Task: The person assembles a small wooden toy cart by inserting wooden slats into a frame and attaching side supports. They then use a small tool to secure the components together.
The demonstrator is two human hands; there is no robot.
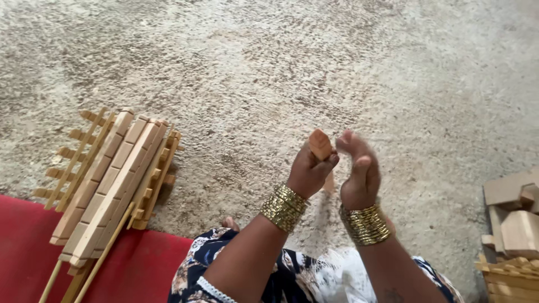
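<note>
My left hand (310, 171) is closed around a small reddish-brown wooden piece (320, 144) whose pointed top sticks up above my fingers. My right hand (359, 168) is right beside it, fingers loosely curled and blurred, with nothing visibly in it; its fingertips are close to the top of the piece. Both wrists carry stacks of gold bangles (284, 207). The lower part of the piece is hidden in my left fist, though a pale bit of wood shows between my two hands.
A bundle of notched wooden slats and comb-like strips (112, 179) lies at the left, partly on a red mat (33, 252). Pale wooden blocks (514, 219) are piled at the right edge. The ground is rough grey concrete (269, 67). My floral garment (314, 275) covers my lap.
</note>
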